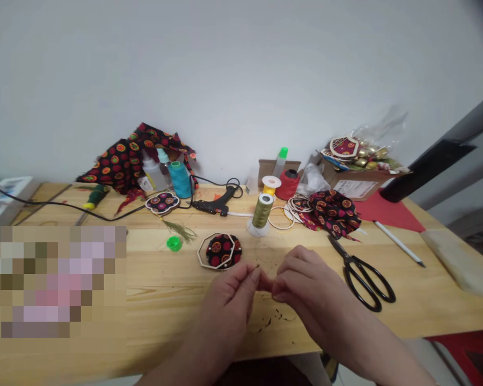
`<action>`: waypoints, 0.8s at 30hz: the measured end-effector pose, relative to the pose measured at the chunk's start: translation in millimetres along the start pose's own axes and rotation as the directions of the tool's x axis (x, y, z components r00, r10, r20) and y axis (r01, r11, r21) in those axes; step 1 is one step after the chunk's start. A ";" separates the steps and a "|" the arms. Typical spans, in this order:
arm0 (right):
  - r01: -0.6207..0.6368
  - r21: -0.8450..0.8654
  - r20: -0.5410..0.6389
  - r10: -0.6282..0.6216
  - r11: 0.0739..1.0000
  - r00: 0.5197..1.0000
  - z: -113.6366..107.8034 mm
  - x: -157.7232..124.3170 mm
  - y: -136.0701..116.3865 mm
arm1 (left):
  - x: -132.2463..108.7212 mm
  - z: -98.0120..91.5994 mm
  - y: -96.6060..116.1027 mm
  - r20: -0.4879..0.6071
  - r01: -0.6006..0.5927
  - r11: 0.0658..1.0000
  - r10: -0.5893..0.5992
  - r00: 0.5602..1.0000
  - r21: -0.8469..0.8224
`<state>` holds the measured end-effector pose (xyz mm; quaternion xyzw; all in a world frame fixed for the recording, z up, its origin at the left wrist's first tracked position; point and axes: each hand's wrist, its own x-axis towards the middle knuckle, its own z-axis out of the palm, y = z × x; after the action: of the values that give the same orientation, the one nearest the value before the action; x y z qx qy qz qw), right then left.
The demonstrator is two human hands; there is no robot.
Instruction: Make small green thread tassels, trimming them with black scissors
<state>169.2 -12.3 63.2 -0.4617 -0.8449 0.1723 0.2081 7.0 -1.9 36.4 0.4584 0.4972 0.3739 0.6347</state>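
My left hand and my right hand meet over the front middle of the table, fingertips close together. Thumb and finger of the left are pinched, and a tiny olive-green tip, like thread, pokes out above them. The right hand's fingers are curled in and closed; what they hold is hidden. Faint loops of thin thread lie just behind the hands, by the olive-green thread spool. Left of the fingers lie an octagonal wooden frame and a round patterned fabric piece.
Black scissors lie to the right, with a white pen beyond. Behind are a glue gun, a red thread cone, a teal thread cone and patterned fabric. A green cap sits left; a blurred patch covers the left front.
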 end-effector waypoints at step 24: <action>-0.278 0.871 -0.075 0.669 0.405 0.739 47.3 8.7 -11.4 | 4.2 5.1 -7.1 -0.105 -0.012 0.947 -0.023 0.994 -0.320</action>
<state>132.7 -15.4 29.9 -0.5616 -0.4267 0.4917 0.5107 13.0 -1.2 28.9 0.3273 0.4645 0.4719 0.6741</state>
